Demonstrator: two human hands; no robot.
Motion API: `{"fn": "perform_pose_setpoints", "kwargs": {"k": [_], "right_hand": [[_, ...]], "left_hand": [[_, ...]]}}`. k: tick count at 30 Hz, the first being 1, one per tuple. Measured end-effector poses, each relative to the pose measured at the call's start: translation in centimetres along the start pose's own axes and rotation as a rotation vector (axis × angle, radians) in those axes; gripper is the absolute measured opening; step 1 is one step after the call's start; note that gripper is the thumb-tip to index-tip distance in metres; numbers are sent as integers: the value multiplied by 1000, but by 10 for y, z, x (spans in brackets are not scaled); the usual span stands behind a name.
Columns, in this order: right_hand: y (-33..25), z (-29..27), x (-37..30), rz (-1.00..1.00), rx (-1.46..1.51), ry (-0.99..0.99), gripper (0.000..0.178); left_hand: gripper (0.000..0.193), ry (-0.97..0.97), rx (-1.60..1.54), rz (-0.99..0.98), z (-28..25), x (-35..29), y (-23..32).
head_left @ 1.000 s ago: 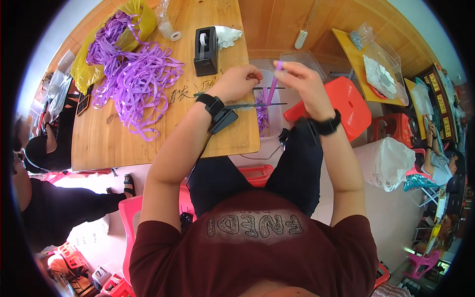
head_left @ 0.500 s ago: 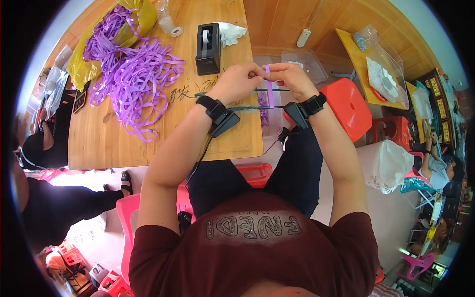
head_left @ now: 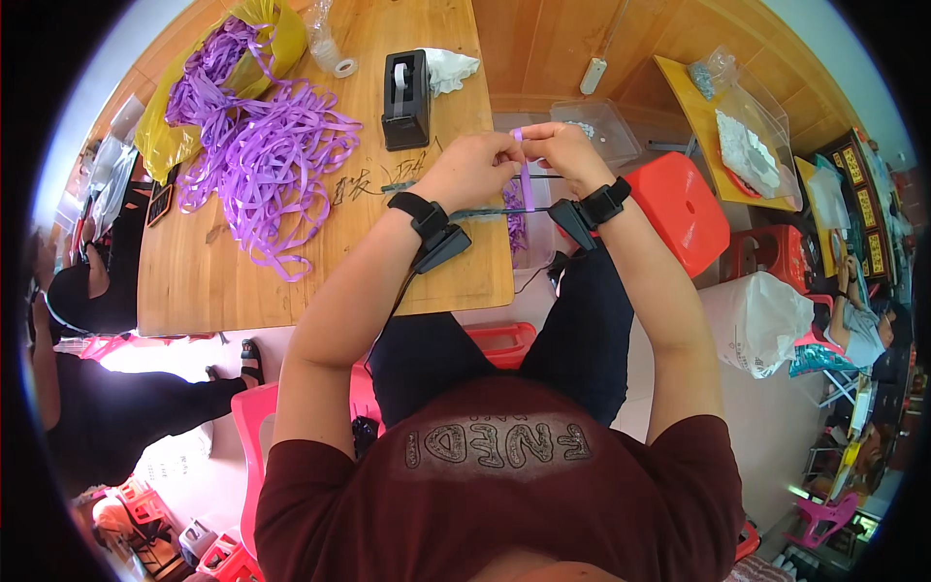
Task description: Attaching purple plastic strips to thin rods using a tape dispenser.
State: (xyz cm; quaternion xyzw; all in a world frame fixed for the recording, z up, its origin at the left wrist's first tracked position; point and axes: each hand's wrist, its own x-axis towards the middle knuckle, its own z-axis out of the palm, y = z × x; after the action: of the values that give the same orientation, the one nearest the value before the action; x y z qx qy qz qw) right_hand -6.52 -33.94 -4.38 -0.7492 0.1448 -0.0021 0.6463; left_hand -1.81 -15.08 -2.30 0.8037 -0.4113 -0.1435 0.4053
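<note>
A short strip of purple ribbon (head_left: 526, 184) hangs between my hands, just off the table's right edge. My right hand (head_left: 567, 153) pinches its upper end between thumb and fingertips. My left hand (head_left: 473, 167) is closed beside it, its fingertips against the ribbon; the exact grip is partly hidden. On the left of the table lies a large tangled heap of purple ribbon (head_left: 276, 160), spilling from a yellow plastic bag (head_left: 160, 145). A black tape dispenser (head_left: 405, 121) with a roll of clear tape stands just beyond my left hand.
Below my hands, a clear plastic bin (head_left: 539, 250) holds purple ribbon pieces. A second clear container (head_left: 621, 136) is farther back. White crumpled tissue (head_left: 450, 70) lies by the dispenser. A red stool (head_left: 679, 215) stands to the right of the wooden table (head_left: 388, 281). Other people sit at both sides.
My left hand has shifted slightly down and its fingers have curled in more. My right hand has moved slightly left, still pinching the ribbon.
</note>
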Motion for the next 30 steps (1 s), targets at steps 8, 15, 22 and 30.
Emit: {"fn": "perform_pose_setpoints", "kwargs": {"k": [8,15,22,30], "right_hand": [[3,1,0,-13,36,19,22],[12,-2,6,28,-5,-45,22],[31,-31,-3,211,115,-137,30],[70,8,-53,-4,379,-323,35]], "left_hand": [[16,-7,21,17,0,0,0],[18,32,155,220,7,1,-10],[22,-59,257,214,8,5,-13],[26,-73,261,216,10,4,-18]]}}
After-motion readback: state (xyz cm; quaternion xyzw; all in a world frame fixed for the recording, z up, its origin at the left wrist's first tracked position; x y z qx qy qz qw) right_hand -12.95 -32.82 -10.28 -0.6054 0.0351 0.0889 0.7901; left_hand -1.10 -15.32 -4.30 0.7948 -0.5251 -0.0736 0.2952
